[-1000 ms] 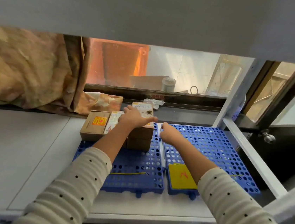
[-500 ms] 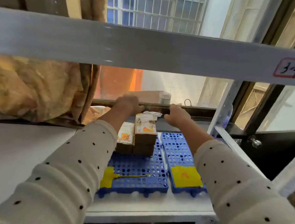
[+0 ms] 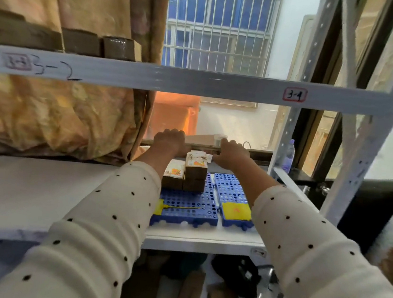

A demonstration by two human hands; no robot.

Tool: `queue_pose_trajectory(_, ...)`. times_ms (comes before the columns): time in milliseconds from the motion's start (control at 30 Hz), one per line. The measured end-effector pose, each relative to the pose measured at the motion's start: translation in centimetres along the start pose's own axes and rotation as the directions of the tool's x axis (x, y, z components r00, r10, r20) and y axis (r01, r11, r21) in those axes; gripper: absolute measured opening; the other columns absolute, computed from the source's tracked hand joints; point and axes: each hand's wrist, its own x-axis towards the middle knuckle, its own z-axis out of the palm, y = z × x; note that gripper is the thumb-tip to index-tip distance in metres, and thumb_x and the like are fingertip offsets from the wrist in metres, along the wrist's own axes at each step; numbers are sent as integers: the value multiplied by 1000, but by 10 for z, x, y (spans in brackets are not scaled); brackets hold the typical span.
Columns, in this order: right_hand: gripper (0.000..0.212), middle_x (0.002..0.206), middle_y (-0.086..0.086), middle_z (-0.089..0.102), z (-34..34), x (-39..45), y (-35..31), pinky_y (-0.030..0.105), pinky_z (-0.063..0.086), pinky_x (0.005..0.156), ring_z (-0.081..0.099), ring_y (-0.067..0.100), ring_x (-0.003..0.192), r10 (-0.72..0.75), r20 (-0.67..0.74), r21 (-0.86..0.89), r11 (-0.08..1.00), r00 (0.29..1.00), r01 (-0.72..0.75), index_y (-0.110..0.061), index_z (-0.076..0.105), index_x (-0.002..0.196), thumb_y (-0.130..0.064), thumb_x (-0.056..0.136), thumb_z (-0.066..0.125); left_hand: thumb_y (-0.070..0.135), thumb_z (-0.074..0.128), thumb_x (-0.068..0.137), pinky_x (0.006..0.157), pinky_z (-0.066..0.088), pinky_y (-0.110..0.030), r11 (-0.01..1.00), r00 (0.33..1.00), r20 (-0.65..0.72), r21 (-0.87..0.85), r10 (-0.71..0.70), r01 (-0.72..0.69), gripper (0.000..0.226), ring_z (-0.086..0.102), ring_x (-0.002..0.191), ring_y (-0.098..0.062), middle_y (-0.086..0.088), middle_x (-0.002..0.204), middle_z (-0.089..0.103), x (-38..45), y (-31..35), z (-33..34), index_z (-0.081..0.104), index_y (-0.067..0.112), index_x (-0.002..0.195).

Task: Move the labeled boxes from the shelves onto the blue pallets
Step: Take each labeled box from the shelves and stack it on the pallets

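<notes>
Nearest, the blue pallets [image 3: 187, 209] lie side by side on the shelf [image 3: 38, 192], the labeled boxes [image 3: 195, 170] stacked at the left one's far end; small, stiff cardboard, likely light, best gripped by opposite sides. Beyond, the left hand [image 3: 170, 139] and right hand [image 3: 233, 150] hover apart, holding nothing, whether spread or curled I cannot tell

A tan curtain [image 3: 55, 113] hangs left of the barred window [image 3: 219, 26]; a plastic bottle [image 3: 288, 155] stands right.

Your stacked boxes [image 3: 195, 170] are sitting on the left pallet [image 3: 187, 205] at frame centre, the right pallet [image 3: 233, 197] lying just beside it.
</notes>
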Motion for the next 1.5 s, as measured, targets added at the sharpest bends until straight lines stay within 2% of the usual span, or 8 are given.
queue_pose_trajectory(100, 58, 136, 15, 46, -22, -39, -4, 41, 41, 98, 46, 32, 124, -31, -30, -39, 999, 999, 30, -9, 35, 139, -37, 92, 55, 45, 47, 94, 100, 42, -39, 1000, 1000, -22, 22, -2, 3, 58, 45, 126, -28, -10, 140, 46, -40, 3, -14, 38, 12, 142)
queue_pose_trajectory(267, 60, 135, 13, 46, -59, -92, -20, 39, 42, 95, 46, 31, 124, -56, -32, -82, 995, 998, 53, -10, 36, 138, -42, 91, 57, 44, 45, 94, 96, 42, -39, 996, 999, -22, 87, -33, 35, 59, 43, 127, -29, -10, 142, 44, -103, -1, -41, 36, 12, 143)
queue_pose_trajectory(567, 59, 133, 14, 48, -98, -168, -52, 40, 41, 96, 47, 32, 122, -163, -127, -255, 959, 978, 126, -10, 36, 139, -35, 90, 59, 46, 47, 94, 93, 47, -40, 996, 995, -85, 63, -60, 65, 53, 51, 117, -28, -9, 132, 51, -178, -24, -88, 44, 13, 135)
queue_pose_trajectory(700, 57, 132, 14, 49, -104, -197, -74, 39, 41, 96, 48, 31, 121, -160, -126, -254, 959, 979, 124, -10, 37, 138, -34, 91, 58, 47, 47, 94, 89, 44, -37, 991, 993, -101, 118, -55, 67, 53, 48, 121, -27, -9, 134, 49, -215, -45, -95, 43, 13, 135)
queue_pose_trajectory(833, 56, 132, 14, 49, -102, -233, -105, 40, 42, 95, 49, 32, 121, -144, -69, -213, 969, 987, 126, -10, 38, 137, -36, 91, 58, 45, 47, 94, 93, 43, -38, 971, 997, -74, 238, 5, 13, 53, 45, 125, -26, -8, 137, 48, -265, -78, -97, 42, 15, 137)
queue_pose_trajectory(1000, 55, 132, 12, 50, -98, -270, -156, 40, 43, 94, 49, 30, 120, -211, -43, -196, 960, 977, 199, -13, 39, 138, -35, 91, 58, 44, 46, 95, 94, 42, -38, 969, 995, -48, 230, -83, 92, 52, 47, 125, -27, -7, 141, 46, -318, -123, -108, 41, 15, 138)
queue_pose_trajectory(1267, 51, 133, 12, 49, -107, -284, -221, 37, 44, 93, 49, 30, 122, -345, -72, -243, 916, 936, 319, -12, 37, 139, -35, 95, 50, 36, 44, 97, 95, 41, -36, 956, 979, -84, 215, -186, 200, 51, 47, 125, -27, -7, 140, 48, -345, -166, -136, 38, 14, 142)
queue_pose_trajectory(1500, 53, 131, 11, 52, -118, -252, -229, 37, 47, 91, 52, 30, 120, -375, -111, -212, 914, 920, 347, -15, 39, 138, -41, 93, 52, 39, 45, 94, 95, 42, -38, 952, 961, -150, 164, -233, 257, 63, 48, 123, -30, -10, 139, 48, -330, -181, -136, 27, 12, 148)
